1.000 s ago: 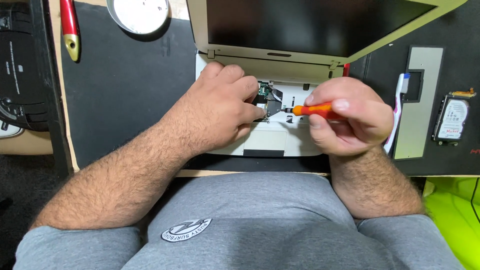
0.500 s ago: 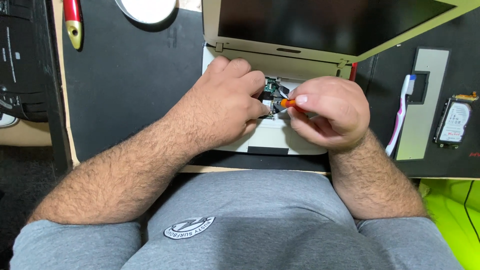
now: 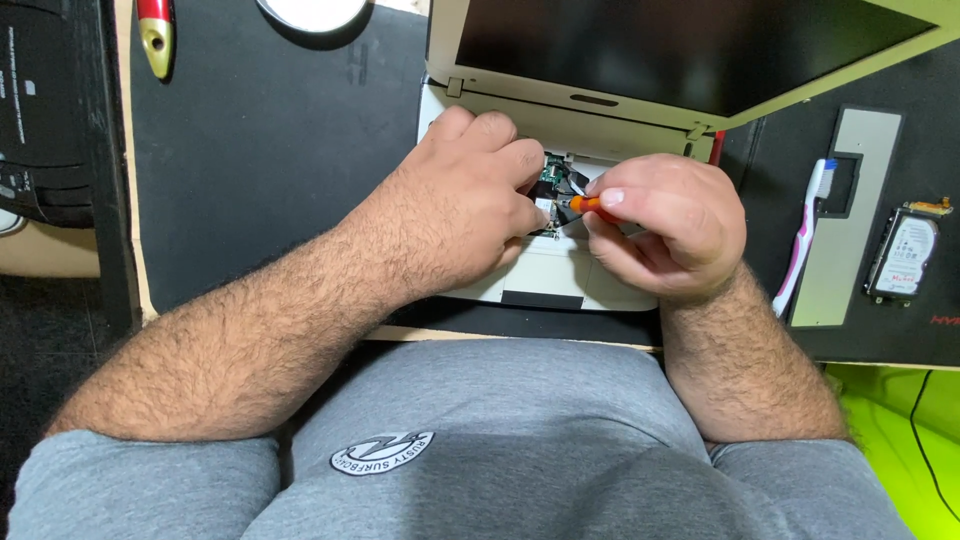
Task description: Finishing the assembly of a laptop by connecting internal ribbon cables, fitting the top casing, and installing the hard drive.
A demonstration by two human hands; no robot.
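Right hand (image 3: pixel 665 225) fist closed around orange screwdriver (image 3: pixel 585 204), tip at green board (image 3: pixel 553 170) inside open laptop (image 3: pixel 540 275); left hand (image 3: pixel 470 200) curled, fingertips pressing beside board, holding nothing visible

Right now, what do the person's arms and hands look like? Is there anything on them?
Both forearms are bare and hairy, with no gloves, watch or rings that can be seen on the left hand or the right hand. Short grey sleeves end above the elbows, matching the grey shirt.
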